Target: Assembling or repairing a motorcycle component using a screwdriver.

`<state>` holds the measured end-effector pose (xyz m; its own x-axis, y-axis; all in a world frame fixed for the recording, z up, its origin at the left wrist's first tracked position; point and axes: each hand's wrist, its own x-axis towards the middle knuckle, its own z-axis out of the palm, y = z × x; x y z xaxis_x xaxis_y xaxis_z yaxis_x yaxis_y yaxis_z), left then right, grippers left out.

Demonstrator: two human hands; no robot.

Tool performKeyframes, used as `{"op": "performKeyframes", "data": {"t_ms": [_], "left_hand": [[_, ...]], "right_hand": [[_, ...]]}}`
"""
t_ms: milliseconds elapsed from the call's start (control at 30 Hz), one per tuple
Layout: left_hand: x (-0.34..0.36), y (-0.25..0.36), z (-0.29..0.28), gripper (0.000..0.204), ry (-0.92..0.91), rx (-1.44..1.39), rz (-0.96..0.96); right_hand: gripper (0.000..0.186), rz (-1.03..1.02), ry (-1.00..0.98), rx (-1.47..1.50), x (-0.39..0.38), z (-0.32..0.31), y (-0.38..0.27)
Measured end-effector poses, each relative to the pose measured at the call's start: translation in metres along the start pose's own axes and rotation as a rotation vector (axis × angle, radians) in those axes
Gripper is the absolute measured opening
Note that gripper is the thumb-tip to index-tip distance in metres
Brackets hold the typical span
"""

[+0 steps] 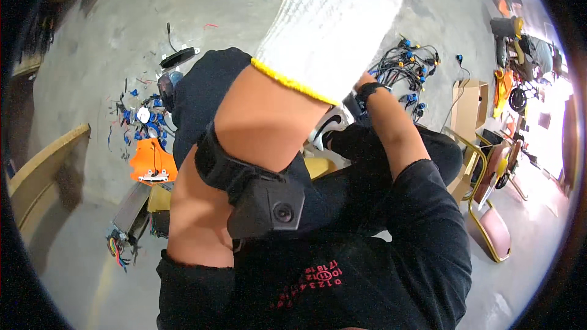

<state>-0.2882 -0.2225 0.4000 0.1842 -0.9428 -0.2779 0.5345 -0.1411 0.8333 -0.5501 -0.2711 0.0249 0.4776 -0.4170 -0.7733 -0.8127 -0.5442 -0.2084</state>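
Note:
My left hand (336, 24), in a white knitted glove with a yellow hem, is raised close to the camera and runs up past the top edge. Its fingers are out of the picture. A black strap with a small camera unit (269, 205) sits on the left arm. My right hand (365, 79) reaches forward, with a black band (371, 88) at the wrist. Most of it is hidden behind the glove, so what it touches cannot be seen. Nearest to it lies a heap of black cables (406, 64) with blue and yellow connectors.
On the floor at left are scattered blue and white small parts (143, 116), an orange piece (150, 159) and a flat black part (178, 57). A metal case with coloured wires (116, 245) lies nearer. Right stand a cardboard box (468, 110) and a gold-framed chair (492, 235).

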Motion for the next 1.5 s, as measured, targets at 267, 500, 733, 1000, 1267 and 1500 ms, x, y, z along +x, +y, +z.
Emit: {"op": "performKeyframes", "data": {"t_ms": [267, 500, 733, 1000, 1267, 1500], "left_hand": [[0.006, -0.020, 0.015, 0.017, -0.095, -0.045, 0.015], [0.003, -0.024, 0.013, 0.016, -0.098, -0.064, 0.041], [-0.006, -0.011, 0.027, 0.013, -0.040, -0.018, -0.010], [-0.013, 0.002, 0.036, 0.014, -0.059, -0.097, -0.103], [-0.012, -0.002, 0.032, 0.020, 0.017, -0.114, -0.170], [-0.011, 0.001, 0.027, 0.025, 0.045, -0.074, -0.114]], "right_hand": [[0.023, 0.040, -0.172, -0.228, -0.037, 0.066, -0.026], [0.023, 0.131, 0.142, -0.068, -0.047, 0.036, -0.007], [0.026, 0.335, 0.395, 0.476, -0.053, 0.006, 0.024], [0.024, 0.555, 0.928, 1.132, -0.080, -0.026, 0.068], [0.026, 0.533, 0.802, 1.397, -0.073, -0.023, 0.048], [0.035, 0.338, 0.391, 0.566, -0.018, 0.005, -0.061]]}}
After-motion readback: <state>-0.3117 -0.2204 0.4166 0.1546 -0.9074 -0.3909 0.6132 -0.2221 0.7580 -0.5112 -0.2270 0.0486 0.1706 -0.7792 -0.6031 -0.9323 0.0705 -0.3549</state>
